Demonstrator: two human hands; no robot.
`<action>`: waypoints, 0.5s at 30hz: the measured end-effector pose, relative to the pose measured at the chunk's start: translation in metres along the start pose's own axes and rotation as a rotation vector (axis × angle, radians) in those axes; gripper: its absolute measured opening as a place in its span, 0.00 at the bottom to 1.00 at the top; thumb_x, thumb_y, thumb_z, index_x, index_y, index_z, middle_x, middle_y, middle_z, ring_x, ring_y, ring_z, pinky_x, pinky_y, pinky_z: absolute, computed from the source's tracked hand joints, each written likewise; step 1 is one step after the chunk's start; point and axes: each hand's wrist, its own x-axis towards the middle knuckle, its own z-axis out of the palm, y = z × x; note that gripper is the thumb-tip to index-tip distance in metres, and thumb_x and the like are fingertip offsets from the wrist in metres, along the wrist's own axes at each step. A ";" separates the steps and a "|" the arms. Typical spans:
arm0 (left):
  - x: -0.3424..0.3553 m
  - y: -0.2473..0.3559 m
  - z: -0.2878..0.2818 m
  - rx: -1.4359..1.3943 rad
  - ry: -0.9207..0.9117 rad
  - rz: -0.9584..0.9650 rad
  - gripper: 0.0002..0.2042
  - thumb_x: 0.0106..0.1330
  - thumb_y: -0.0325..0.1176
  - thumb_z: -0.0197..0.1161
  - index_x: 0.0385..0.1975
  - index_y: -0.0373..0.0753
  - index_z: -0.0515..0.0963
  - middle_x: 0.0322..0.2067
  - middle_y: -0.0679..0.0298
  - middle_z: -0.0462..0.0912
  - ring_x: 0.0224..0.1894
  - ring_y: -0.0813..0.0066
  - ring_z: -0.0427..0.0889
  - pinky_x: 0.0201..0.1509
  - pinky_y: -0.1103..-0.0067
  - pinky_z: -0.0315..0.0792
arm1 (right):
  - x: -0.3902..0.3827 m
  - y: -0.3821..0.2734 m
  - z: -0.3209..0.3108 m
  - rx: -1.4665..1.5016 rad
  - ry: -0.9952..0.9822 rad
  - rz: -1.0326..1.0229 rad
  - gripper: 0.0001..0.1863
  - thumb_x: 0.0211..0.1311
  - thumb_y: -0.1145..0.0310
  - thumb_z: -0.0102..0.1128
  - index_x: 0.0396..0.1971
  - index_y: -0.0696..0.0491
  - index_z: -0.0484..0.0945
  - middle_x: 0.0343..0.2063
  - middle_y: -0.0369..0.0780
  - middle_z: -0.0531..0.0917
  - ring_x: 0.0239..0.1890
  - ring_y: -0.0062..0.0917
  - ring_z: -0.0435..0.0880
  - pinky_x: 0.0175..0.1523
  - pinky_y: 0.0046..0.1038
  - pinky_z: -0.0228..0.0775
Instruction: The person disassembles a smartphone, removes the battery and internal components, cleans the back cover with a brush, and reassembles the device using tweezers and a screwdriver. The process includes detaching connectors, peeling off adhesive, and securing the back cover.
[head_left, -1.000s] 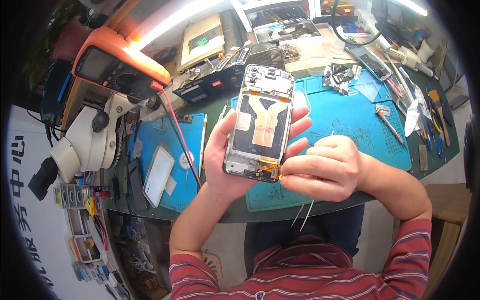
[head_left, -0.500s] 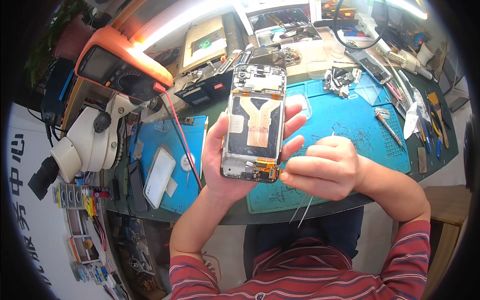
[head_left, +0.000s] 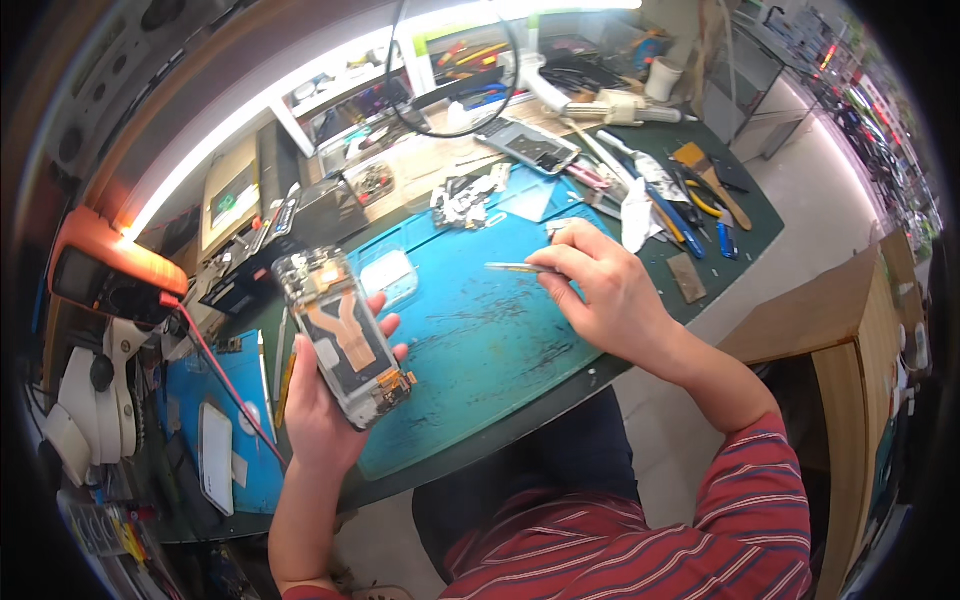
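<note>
My left hand [head_left: 322,415] is wrapped round an opened smartphone [head_left: 320,344], thumb along its left edge and fingertips on the right. The phone's inside faces up, with a copper-coloured Y-shaped flex cable [head_left: 352,331] across its dark middle. A small orange flex end [head_left: 405,380] sticks out at its lower right edge. Over the blue mat, my right hand [head_left: 612,290] pinches metal tweezers [head_left: 512,267] between thumb and fingers, apart from the phone. The tweezers point left.
The blue work mat [head_left: 450,370] covers the bench middle. A clear plastic tray [head_left: 388,277] and a heap of small metal parts [head_left: 468,198] lie beyond. Pliers [head_left: 702,198] and other tools crowd the right. An orange multimeter [head_left: 110,270] and a white phone back [head_left: 215,458] are at left.
The view has swung right. My right hand has moved away from the phone's lower end out over the mat, and the tweezers have turned from pointing towards me to pointing left.
</note>
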 end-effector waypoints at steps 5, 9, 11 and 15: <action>-0.015 -0.014 0.013 0.171 0.032 0.060 0.40 0.78 0.32 0.62 0.83 0.45 0.45 0.80 0.50 0.55 0.82 0.50 0.56 0.83 0.54 0.57 | -0.013 0.036 -0.016 -0.185 0.114 0.069 0.08 0.65 0.68 0.71 0.41 0.52 0.86 0.36 0.38 0.84 0.41 0.35 0.86 0.45 0.36 0.78; -0.025 -0.031 0.028 0.133 0.208 -0.009 0.51 0.69 0.16 0.63 0.84 0.50 0.36 0.79 0.51 0.56 0.81 0.55 0.57 0.82 0.53 0.56 | -0.012 0.081 -0.042 -0.322 0.201 0.194 0.06 0.66 0.65 0.70 0.37 0.51 0.86 0.35 0.38 0.86 0.41 0.35 0.86 0.46 0.36 0.78; -0.035 -0.031 0.029 0.174 0.215 -0.118 0.47 0.68 0.15 0.64 0.83 0.40 0.43 0.78 0.51 0.58 0.80 0.56 0.60 0.81 0.55 0.60 | -0.013 0.102 -0.056 -0.334 0.195 0.270 0.05 0.66 0.66 0.70 0.36 0.51 0.86 0.35 0.39 0.86 0.41 0.36 0.87 0.45 0.37 0.78; -0.056 0.006 0.026 0.443 0.055 -0.468 0.25 0.76 0.24 0.60 0.72 0.27 0.65 0.62 0.48 0.78 0.61 0.59 0.82 0.62 0.65 0.81 | -0.013 0.118 -0.077 -0.266 0.145 0.363 0.05 0.66 0.66 0.69 0.36 0.51 0.87 0.34 0.39 0.86 0.39 0.37 0.87 0.44 0.38 0.78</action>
